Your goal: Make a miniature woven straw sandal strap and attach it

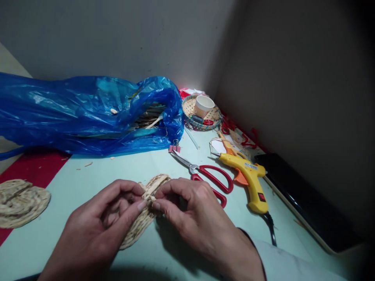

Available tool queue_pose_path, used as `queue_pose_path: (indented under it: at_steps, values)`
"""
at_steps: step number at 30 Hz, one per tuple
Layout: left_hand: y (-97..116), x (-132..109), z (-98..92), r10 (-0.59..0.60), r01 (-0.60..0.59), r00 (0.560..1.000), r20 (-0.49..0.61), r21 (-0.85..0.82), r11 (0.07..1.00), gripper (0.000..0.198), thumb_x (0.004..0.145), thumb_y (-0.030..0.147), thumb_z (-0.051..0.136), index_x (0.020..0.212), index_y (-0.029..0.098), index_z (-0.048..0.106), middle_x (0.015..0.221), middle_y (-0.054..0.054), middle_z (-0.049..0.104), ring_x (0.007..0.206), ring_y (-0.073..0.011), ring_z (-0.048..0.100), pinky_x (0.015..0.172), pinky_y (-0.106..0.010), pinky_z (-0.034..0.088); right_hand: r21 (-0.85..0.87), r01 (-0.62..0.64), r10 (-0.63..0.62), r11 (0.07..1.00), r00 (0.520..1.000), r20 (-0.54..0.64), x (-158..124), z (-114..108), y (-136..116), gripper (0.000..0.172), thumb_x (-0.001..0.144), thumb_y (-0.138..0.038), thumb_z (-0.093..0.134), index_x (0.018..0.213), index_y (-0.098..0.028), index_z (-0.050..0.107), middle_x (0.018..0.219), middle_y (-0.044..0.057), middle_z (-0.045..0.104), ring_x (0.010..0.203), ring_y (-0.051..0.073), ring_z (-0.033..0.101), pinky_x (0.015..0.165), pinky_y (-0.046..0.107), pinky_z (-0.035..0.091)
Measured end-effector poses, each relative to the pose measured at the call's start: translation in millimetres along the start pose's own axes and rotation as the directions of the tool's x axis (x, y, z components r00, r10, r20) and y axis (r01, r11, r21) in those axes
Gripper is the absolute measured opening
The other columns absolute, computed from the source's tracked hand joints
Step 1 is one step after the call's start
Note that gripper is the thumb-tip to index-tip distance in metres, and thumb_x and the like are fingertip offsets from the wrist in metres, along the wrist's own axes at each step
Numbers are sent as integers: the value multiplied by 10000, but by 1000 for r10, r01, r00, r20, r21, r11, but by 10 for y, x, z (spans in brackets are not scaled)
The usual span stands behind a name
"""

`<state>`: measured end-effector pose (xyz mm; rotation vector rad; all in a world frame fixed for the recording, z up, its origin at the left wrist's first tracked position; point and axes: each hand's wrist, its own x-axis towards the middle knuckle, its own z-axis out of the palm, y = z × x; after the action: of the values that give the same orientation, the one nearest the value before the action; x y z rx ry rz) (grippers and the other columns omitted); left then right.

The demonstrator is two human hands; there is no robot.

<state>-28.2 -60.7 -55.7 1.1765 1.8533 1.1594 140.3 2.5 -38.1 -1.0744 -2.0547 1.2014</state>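
Note:
A flat woven straw piece (158, 182) rests on the pale green table (123, 168) in front of me. My left hand (96, 222) pinches its near edge between thumb and fingers. My right hand (193, 210) pinches the same spot from the other side, so the fingertips of both hands meet on the straw. Much of the piece is hidden under my hands. Red-handled scissors (211, 175) lie just beyond my right hand.
A yellow glue gun (250, 177) lies right of the scissors, its cord trailing toward me. A big blue plastic bag (88, 113) of straw fills the back left. Woven straw mats (20, 201) lie at far left. A small basket (189, 107) with a white cup (203, 105) stands at the back.

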Motion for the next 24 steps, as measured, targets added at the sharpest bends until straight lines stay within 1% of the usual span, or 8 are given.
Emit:
queue_pose_path:
  at_steps: [3,6,8,10,15,19,22,24]
  values:
    - [33,27,-45,-42,38,999,30,134,990,327,744,579,675,871,278,679,590,36,630,504,-144,555,422,-210,395,5,2,-2,1000,1000,-8,11,5,10,87,861,-115,674,801,-158,719,702,-36,663,626,84,531,605,212,373]
    - [55,47,-80,-53,45,998,40,170,984,321,738,576,670,875,286,682,638,30,665,507,-143,552,416,-216,359,9,5,-5,1000,1000,-7,14,8,18,82,864,-116,677,806,-152,722,711,-29,674,643,89,547,622,213,384]
    - [60,55,-83,-59,52,997,49,121,991,309,721,551,705,866,278,691,660,20,676,513,-144,556,421,-218,366,8,12,-12,1000,1000,0,11,5,16,86,869,-116,674,807,-149,723,715,-25,676,638,89,543,622,215,385]
    - [66,56,-73,-85,83,994,67,32,996,313,690,534,750,843,267,696,645,19,658,511,-138,544,424,-210,371,-5,18,-18,1000,1000,3,6,-3,9,85,875,-117,669,823,-148,730,725,-22,685,631,88,539,613,215,383]
    - [101,44,-40,-234,257,961,149,-163,953,331,648,501,806,804,238,679,625,16,617,535,-142,540,464,-210,440,-81,30,-31,996,999,-9,-5,-23,-6,89,889,-140,662,842,-160,735,743,-23,705,623,90,537,604,228,369]
    - [111,47,-42,-266,296,947,180,-175,939,330,659,505,793,782,239,643,581,29,561,500,-130,483,444,-215,415,-136,42,-45,990,999,-26,-7,-29,5,97,893,-154,655,839,-171,733,752,-24,713,647,98,555,624,240,366]
    - [117,59,-50,-269,296,947,177,-152,943,307,684,516,746,793,254,626,538,53,510,478,-121,440,439,-216,392,-138,36,-40,990,999,-25,-9,-29,13,103,903,-169,644,855,-175,735,788,-18,723,680,106,572,640,246,374]
    - [131,63,-45,-273,297,948,166,-145,944,269,684,479,733,784,256,620,506,68,485,466,-108,410,431,-199,365,-138,32,-36,990,999,-27,-9,-29,13,98,903,-173,644,863,-178,733,781,-22,717,677,106,568,638,246,372]
